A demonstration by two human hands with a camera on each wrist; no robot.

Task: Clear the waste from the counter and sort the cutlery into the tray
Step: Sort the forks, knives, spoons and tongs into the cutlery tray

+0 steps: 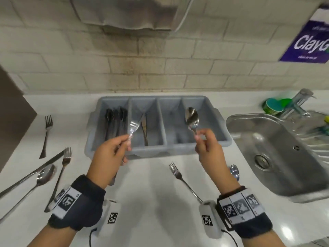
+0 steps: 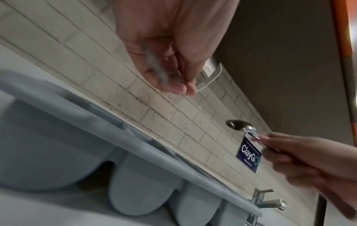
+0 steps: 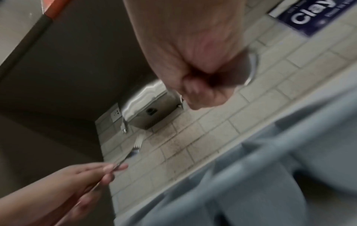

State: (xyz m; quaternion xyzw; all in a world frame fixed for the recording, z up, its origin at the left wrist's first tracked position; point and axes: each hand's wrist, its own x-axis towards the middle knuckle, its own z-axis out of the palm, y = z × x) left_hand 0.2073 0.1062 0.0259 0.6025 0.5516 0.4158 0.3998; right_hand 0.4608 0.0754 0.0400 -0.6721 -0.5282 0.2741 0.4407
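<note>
Fork [image 1: 134, 126]: pinched at the neck by the left hand [image 1: 108, 154], over the tray [image 1: 158, 151] near its front edge.
Spoon [image 1: 191, 117]: pinched at the neck by the right hand [image 1: 207, 150], over the tray's right compartments.
Both likely stiff, light, slick steel; grip handles.

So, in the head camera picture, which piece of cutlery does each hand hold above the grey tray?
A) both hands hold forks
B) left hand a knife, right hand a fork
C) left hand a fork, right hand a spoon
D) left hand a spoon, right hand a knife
C: the left hand pinches the handle of a fork, and the right hand holds a spoon, both above the tray.
</note>
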